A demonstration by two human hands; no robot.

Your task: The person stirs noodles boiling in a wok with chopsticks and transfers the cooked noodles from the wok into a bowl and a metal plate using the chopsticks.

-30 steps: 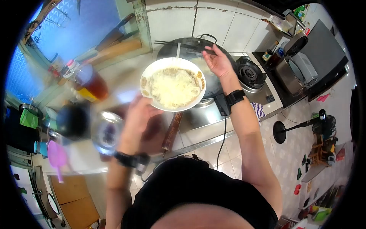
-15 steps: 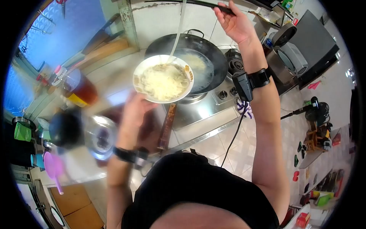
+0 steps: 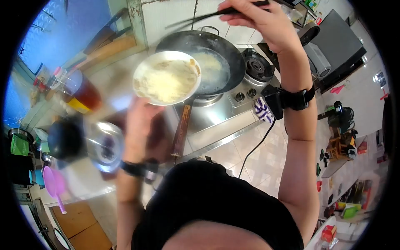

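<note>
My left hand (image 3: 143,116), slightly blurred, grips the near edge of a white patterned bowl (image 3: 194,63) filled with pale noodles (image 3: 164,85). The bowl overlaps the left side of a black wok (image 3: 236,68), in which cloudy liquid and some pale noodles (image 3: 208,62) show. High at the upper right, my right hand (image 3: 264,18) is closed around dark chopsticks (image 3: 204,17). Their tips point left above the wok's far rim, apart from the noodles, and are blurred. The wok's wooden handle (image 3: 181,129) points toward me.
The wok sits on a steel gas stove (image 3: 216,114), with a second burner (image 3: 258,66) to its right. On the left counter stand a bottle of amber liquid (image 3: 83,91), a metal basin (image 3: 102,146) and a dark round object (image 3: 66,137). A cable (image 3: 256,148) hangs from my right wrist.
The bowl and my left hand have shifted slightly left. My right hand has turned and the chopsticks' tips have dropped lower. The long noodle strand hanging from them into the bowl is no longer visible.
</note>
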